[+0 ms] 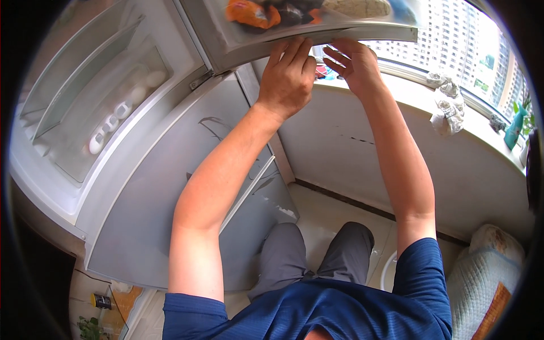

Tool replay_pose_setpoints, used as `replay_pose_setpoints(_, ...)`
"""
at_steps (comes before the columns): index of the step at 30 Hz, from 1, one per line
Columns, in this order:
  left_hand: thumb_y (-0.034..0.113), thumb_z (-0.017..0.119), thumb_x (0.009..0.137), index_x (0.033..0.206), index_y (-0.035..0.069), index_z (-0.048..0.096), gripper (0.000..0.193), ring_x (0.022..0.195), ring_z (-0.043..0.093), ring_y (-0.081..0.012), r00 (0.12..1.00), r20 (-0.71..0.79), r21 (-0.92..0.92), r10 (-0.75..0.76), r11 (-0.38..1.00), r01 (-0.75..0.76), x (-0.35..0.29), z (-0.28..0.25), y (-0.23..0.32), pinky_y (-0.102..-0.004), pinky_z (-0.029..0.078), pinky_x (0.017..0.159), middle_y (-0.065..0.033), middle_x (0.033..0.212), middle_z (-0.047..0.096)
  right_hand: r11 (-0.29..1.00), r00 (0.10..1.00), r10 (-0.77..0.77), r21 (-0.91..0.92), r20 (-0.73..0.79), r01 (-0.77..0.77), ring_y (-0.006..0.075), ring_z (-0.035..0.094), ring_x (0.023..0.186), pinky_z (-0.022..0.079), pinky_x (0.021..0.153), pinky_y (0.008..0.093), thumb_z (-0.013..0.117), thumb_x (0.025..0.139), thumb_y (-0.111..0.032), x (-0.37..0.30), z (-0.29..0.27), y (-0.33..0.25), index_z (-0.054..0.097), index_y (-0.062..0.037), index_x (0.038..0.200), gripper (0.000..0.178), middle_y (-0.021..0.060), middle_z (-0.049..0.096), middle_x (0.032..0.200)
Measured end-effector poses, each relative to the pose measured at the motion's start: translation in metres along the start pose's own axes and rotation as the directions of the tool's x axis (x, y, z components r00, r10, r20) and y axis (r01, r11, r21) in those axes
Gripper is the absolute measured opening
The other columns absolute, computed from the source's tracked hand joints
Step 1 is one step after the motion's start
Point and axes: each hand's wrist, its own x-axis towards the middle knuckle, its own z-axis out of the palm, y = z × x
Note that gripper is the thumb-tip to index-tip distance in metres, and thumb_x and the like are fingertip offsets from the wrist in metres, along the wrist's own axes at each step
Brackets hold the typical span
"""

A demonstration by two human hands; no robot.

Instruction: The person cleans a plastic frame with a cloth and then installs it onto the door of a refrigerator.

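Note:
A refrigerator door (238, 56) stands swung open overhead, its grey lower edge running across the top of the view. My left hand (289, 76) is raised to that edge, fingers together and bent against it; the thumb lies lower, and exactly how the tips grip is hard to see. Just to its right, my right hand (357, 65) reaches up beside the same edge with its fingers apart and nothing visible in them. Inside the door's clear shelf are an orange package (249, 12) and other blurred packages.
At left the open fridge compartment (113, 79) shows clear shelves and several white eggs (120, 110). Grey lower fridge panels (153, 187) stand beside my left arm. A windowsill holds a crumpled cloth (449, 107) and teal vase (514, 129). A quilted roll (484, 277) lies at lower right.

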Motion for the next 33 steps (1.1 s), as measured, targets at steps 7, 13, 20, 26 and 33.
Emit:
replay_pose_setpoints(7,0.007,0.063,0.084,0.097,-0.002,0.074,0.020,0.134,0.063,-0.0330,0.997,0.078,0.020,0.029,0.999,-0.030,-0.005,-0.006,-0.005,-0.0459,0.043,0.118,-0.0202,0.134,0.072,0.996,0.998,-0.036,-0.089,-0.044,0.032,0.0295,0.072,0.109,0.066,0.089,0.0431,0.082,0.096,-0.021,0.000,0.013,0.002,0.065,0.0039,0.125,0.042,0.0142,0.069,0.120)
replay_pose_setpoints(13,0.007,0.063,0.083,0.099,-0.003,0.074,0.022,0.135,0.062,-0.0326,0.994,0.100,0.018,0.037,0.999,-0.038,-0.013,-0.007,-0.007,-0.0459,0.043,0.119,-0.0205,0.136,0.071,0.995,0.997,-0.074,-0.069,-0.017,0.072,0.0294,0.071,0.115,0.066,0.094,0.0428,0.077,0.099,-0.012,-0.002,0.016,0.007,0.065,0.0056,0.127,0.036,0.0141,0.071,0.119)
replay_pose_setpoints(20,0.008,0.061,0.085,0.100,-0.004,0.072,0.022,0.135,0.061,-0.0350,0.993,0.109,-0.020,0.038,0.999,-0.036,-0.008,-0.004,-0.003,-0.0474,0.044,0.118,-0.0216,0.139,0.069,0.988,0.995,-0.092,-0.131,-0.041,0.086,0.0286,0.070,0.117,0.065,0.095,0.0428,0.077,0.100,-0.016,-0.002,0.008,0.005,0.066,0.0071,0.128,0.038,0.0153,0.071,0.125)
replay_pose_setpoints(26,0.007,0.061,0.085,0.102,-0.006,0.070,0.023,0.133,0.061,-0.0366,0.989,0.137,-0.060,0.055,0.997,-0.048,-0.008,-0.009,-0.008,-0.0472,0.046,0.116,-0.0221,0.142,0.067,0.995,0.960,-0.084,-0.065,-0.265,0.069,0.0367,0.070,0.115,0.069,0.088,0.0469,0.077,0.100,-0.032,0.009,0.004,-0.016,0.060,0.0060,0.136,0.056,0.0199,0.064,0.132)
replay_pose_setpoints(33,0.005,0.068,0.088,0.110,-0.005,0.073,0.025,0.136,0.060,-0.0352,0.980,0.196,-0.046,0.043,0.998,-0.035,0.001,-0.012,-0.002,-0.0466,0.044,0.117,-0.0194,0.144,0.067,0.988,0.960,-0.103,0.086,-0.258,0.129,0.0375,0.063,0.126,0.063,0.100,0.0532,0.063,0.110,-0.032,0.034,-0.053,-0.039,0.055,0.0033,0.136,0.045,0.0234,0.054,0.143)
